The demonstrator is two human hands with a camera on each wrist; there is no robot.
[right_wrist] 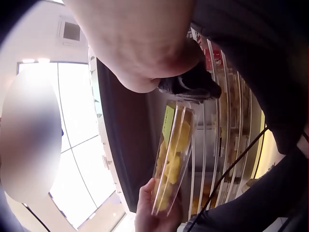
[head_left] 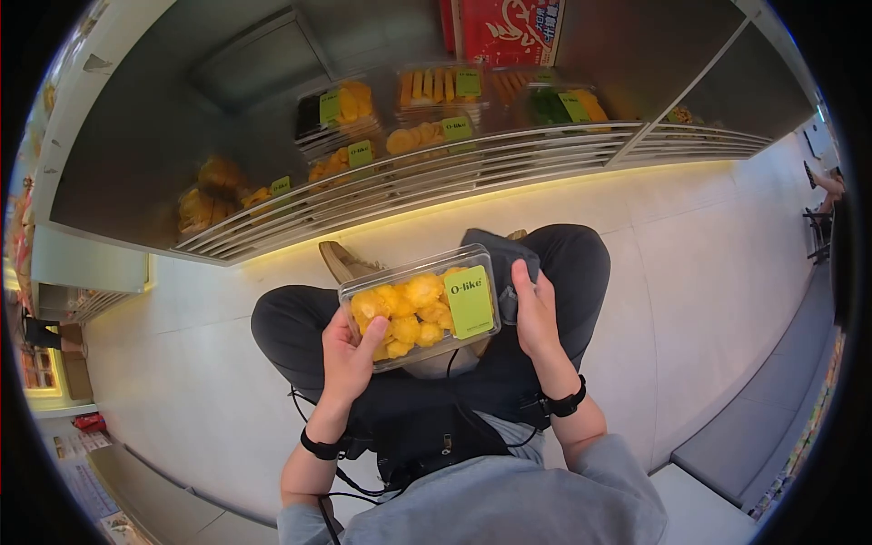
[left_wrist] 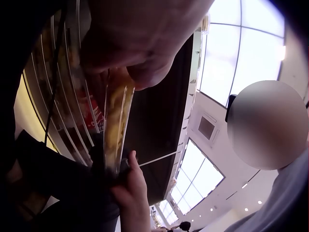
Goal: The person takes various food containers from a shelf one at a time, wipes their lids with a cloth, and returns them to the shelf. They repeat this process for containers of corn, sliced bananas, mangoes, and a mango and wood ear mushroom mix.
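A clear plastic box of yellow dried fruit with a green "O-like" label is held above the lap. My left hand grips its left end, thumb over the lid; the other fingers are hidden beneath. At the box's right end, my right hand holds a dark grey cloth, with the thumb extended along it. Seen from the right wrist, the cloth is bunched under the fingers, close to the labelled end of the box.
Ahead stands a metal shelf with a slatted rail, holding several similar boxes and a red printed carton behind them. The crossed legs lie below the hands. Black cables hang near the lap. A grey bench runs along the right.
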